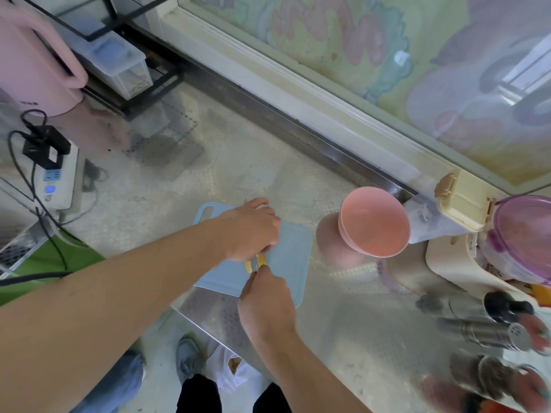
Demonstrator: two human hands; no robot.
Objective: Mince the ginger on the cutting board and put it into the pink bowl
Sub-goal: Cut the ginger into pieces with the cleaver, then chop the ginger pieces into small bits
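Around the work place there were many things. At 10 o'clock from the cutting board [290, 254] a white power strip [56, 180] lay with black plugs and cables, and farther at 10 o'clock stood a pink kettle [35, 73] and a clear storage box [119, 64] on a black rack. At 3 o'clock from the board the pink bowl [374, 222] stood on the shiny metal counter [343, 323], apart from the board, and it looked empty inside. Behind the bowl, at 2 o'clock, was a cream container [462, 201], and at 3 o'clock a purple lidded tub [524, 236]. At 4 o'clock metal shakers [489, 332] lay blurred. Nothing stood between the board and the bowl.

The board was light blue with rounded corners and a handle slot at its 10 o'clock corner. The ginger [258, 261] was on the board, near its middle. Only small yellow pieces of it showed between the two hands, so its full shape could not be told. The visible strips ran about from 12 to 6 o'clock.

The left hand [250, 231] covered the ginger from 12 o'clock, fingers curled down on it. The right hand [265, 305] came from 6 o'clock, its fingertips closed together on the near end of the ginger.
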